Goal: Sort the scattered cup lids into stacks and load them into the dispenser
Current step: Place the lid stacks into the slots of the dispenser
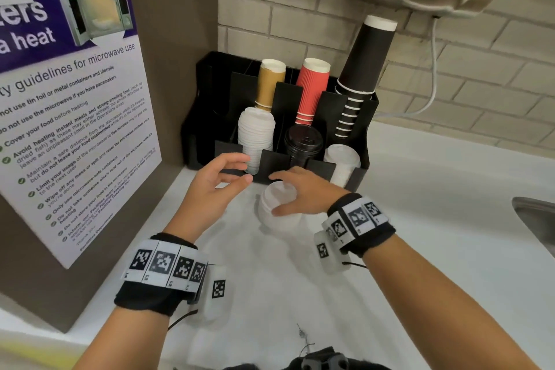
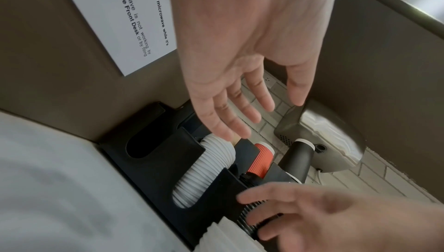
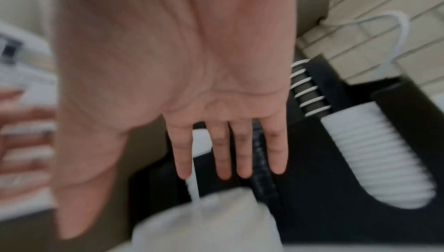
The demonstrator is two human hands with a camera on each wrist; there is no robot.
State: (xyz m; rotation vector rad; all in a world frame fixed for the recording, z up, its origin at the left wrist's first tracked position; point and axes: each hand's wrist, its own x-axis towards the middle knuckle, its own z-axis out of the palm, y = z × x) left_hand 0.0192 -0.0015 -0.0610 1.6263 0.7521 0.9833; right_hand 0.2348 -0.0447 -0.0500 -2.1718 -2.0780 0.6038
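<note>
Short stack of white plastic cup lids [image 1: 277,209] on the counter, just before the black compartmented plastic dispenser [image 1: 368,117], already holding white and black lid stacks.

Even indoor light; right wrist view motion-blurred.

Dispenser [image 1: 204,93] black; lids [image 1: 255,138] white; cups [image 1: 312,90] red, ribbed.

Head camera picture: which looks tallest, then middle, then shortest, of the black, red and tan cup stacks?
1. Black paper cup stack, but it leans and sits apart.
2. Red ribbed paper cup stack.
3. Tan paper cup stack, nearly the same as the red.
</note>
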